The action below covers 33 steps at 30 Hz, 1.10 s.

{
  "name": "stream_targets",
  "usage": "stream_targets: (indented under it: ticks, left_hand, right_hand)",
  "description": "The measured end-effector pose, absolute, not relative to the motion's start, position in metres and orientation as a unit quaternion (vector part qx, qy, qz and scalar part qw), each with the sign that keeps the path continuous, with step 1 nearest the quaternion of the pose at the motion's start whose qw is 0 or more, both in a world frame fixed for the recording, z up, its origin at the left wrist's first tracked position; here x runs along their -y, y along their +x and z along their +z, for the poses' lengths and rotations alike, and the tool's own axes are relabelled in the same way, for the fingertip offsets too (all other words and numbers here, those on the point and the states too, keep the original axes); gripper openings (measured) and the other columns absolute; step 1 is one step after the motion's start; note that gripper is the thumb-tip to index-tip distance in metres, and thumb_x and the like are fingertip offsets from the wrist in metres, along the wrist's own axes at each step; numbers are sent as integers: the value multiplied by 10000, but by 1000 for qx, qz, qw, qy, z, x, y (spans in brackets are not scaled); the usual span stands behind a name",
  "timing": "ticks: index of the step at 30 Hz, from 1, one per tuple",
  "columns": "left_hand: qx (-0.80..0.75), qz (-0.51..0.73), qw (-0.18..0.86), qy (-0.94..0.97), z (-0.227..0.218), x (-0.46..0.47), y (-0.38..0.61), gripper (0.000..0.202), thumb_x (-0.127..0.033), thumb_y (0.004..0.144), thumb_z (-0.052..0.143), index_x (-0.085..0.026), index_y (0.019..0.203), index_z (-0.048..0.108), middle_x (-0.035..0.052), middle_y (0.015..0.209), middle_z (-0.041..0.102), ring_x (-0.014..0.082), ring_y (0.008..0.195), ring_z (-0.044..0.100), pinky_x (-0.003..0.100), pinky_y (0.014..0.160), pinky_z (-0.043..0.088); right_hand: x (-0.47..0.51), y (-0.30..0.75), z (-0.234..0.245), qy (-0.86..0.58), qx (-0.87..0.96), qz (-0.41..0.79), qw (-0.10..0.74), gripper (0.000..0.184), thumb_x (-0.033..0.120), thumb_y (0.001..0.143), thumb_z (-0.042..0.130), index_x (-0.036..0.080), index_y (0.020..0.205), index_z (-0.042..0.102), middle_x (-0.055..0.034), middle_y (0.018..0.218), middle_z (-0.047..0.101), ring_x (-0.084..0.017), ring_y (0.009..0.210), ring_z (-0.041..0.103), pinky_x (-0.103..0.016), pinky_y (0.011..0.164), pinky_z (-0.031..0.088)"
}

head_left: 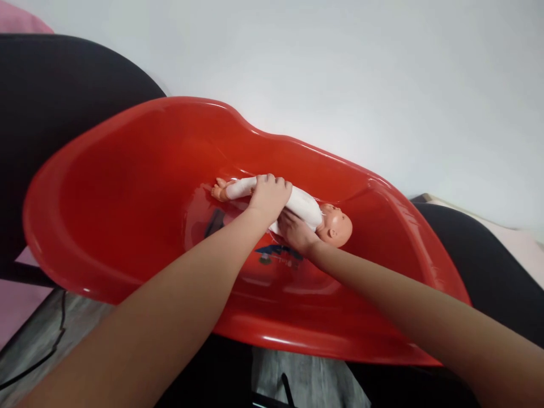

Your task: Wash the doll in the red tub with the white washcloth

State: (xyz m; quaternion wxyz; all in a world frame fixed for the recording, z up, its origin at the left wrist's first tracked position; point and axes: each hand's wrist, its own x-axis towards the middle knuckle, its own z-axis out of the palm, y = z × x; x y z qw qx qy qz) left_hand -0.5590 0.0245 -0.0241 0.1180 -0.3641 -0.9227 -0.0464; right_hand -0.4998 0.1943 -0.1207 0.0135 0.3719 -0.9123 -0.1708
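Both grips (271,198) (297,232) — curled against doll (304,204)

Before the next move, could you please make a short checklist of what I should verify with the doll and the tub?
1. Left hand touching the doll: ok, it lies across the body.
2. Right hand touching the doll: ok, at its near side.
3. Firm hold: cannot tell, some fingers are hidden.
4. Doll's head inside the red tub: ok, within the rim.
5. Water in the tub: cannot tell, the surface is glossy.
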Motion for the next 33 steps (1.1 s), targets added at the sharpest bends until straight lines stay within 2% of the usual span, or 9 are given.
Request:
stream_targets:
  ticks: [3,4,8,13,18,22,25,29,33]
  left_hand:
    - [918,-51,121,-374,-24,-24,-558,317,-110,996,405,-112,1222,628,160,1169,687,350,1089,616,478,867,455]
    - [917,-52,118,-377,-24,-24,-558,301,-129,991,440,-105,1227,626,167,1170,686,358,1096,614,487,876,456]
    - [916,-57,113,-382,-23,-25,-557,308,-202,963,566,-94,1247,617,178,1168,684,378,1115,607,512,920,441]
    - [916,-53,109,-383,-24,-25,-556,293,-190,972,547,-113,1242,632,174,1186,682,361,1112,609,483,907,431]
    - [916,-44,121,-381,-27,-27,-556,316,-133,992,439,-118,1238,638,165,1200,688,350,1098,619,482,898,438]
    - [917,-49,113,-380,-27,-28,-556,314,-148,990,463,-107,1255,628,175,1204,686,350,1107,617,474,907,436]
    - [920,-58,109,-372,-27,-29,-556,328,-136,998,428,-111,1258,626,180,1202,687,342,1103,614,468,908,427]
    - [921,-61,108,-371,-27,-29,-556,344,-123,1000,408,-115,1263,629,180,1209,683,349,1119,608,474,918,421]
    - [922,-63,99,-369,-27,-30,-557,352,-125,1000,410,-118,1273,632,190,1235,671,353,1120,620,483,928,422]
  right_hand:
    - [-231,-463,-110,365,897,-247,31,629,8,804,329,59,1336,661,-152,1375,651,-276,1496,363,-452,1274,235]
    - [-243,-453,-105,375,892,-249,28,639,3,791,335,55,1341,656,-158,1380,648,-269,1485,384,-451,1267,263]
    - [-273,-426,-83,385,894,-231,11,607,15,808,349,-8,1339,641,-229,1364,640,-320,1423,471,-518,1247,310]
    - [-267,-417,-56,410,884,-225,21,541,2,875,385,35,1347,648,-203,1316,672,-335,1335,533,-555,1222,332]
    - [-254,-419,-31,412,856,-309,50,405,45,973,441,100,1300,673,-158,1182,715,-312,1173,566,-522,1038,442]
    - [-261,-429,-4,401,850,-339,43,380,41,972,446,124,1266,671,-152,1201,693,-296,1148,537,-453,894,425]
    - [-272,-440,16,324,882,-340,32,323,73,963,463,144,1175,696,-146,1144,694,-275,1018,549,-407,785,388]
    - [-278,-452,25,108,946,-296,79,238,162,918,519,154,1076,697,-145,1052,677,-289,930,541,-391,716,361]
    - [-264,-457,9,-25,968,-221,114,380,168,796,553,146,1160,656,-178,1093,649,-327,970,545,-389,711,396]
